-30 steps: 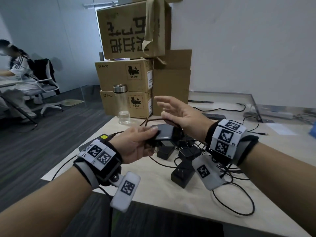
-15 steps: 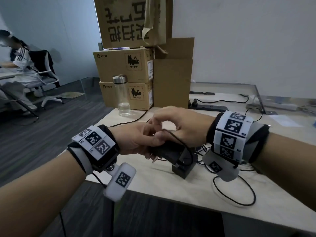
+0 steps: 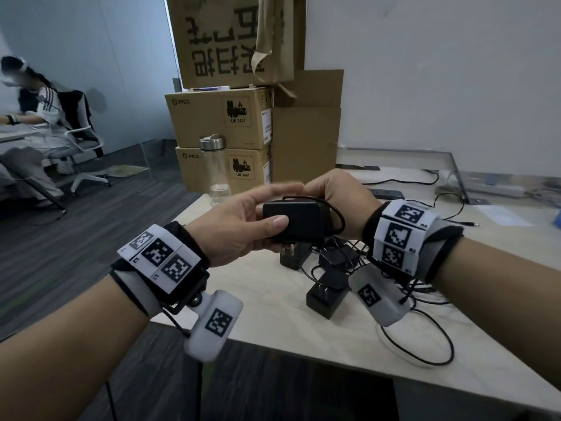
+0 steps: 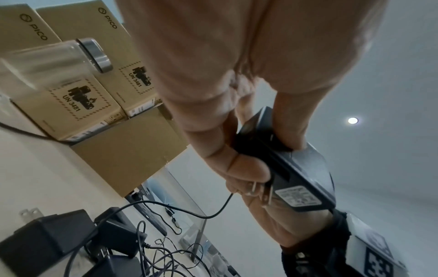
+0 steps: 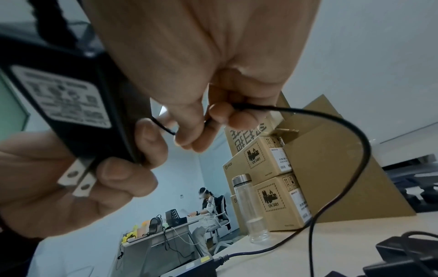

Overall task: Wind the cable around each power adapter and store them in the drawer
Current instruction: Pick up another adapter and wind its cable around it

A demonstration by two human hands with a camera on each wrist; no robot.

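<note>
My left hand (image 3: pixel 252 214) grips a black power adapter (image 3: pixel 294 223) above the table, thumb on its near face and fingers behind it. The plug prongs (image 5: pixel 75 178) point down by the left fingers. Just behind the adapter, my right hand (image 3: pixel 331 196) pinches its thin black cable (image 5: pixel 331 120) between thumb and fingertips. One loop of cable (image 3: pixel 341 221) hangs at the adapter's right end. From the adapter (image 4: pixel 296 172) the cable (image 4: pixel 189 211) trails down to the table. No drawer is in view.
Several more black adapters (image 3: pixel 326 296) lie in tangled cables on the light table (image 3: pixel 273 314) below my hands. A clear bottle (image 3: pixel 214 168), stacked cardboard boxes (image 3: pixel 218 120) and a power strip (image 3: pixel 385 192) stand behind. A person (image 3: pixel 39 117) sits far left.
My right hand, open above the adapter a second ago, has closed on the cable and carried it over the adapter. Both hands have lifted the adapter higher above the table.
</note>
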